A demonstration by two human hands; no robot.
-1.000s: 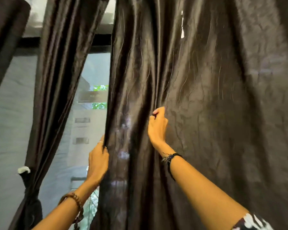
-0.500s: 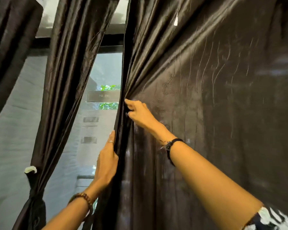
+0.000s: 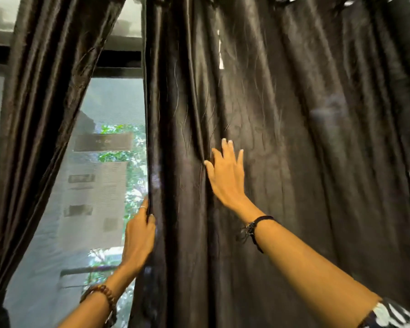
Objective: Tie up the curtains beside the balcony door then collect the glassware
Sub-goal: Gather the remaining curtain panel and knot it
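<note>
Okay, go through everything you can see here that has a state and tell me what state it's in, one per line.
Right curtain: hanging loose, not tied, partly gathered at its left edge.
Left curtain: drawn aside, slanting down to the left.
Left hand: fingers curled round the right curtain's edge.
Right hand: fingers straight and spread, flat on the fabric.
Window: uncovered between the curtains.

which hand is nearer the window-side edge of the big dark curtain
Left. The left hand grips the curtain right at that edge; the right hand lies flat on its folds, further in from it.
</note>
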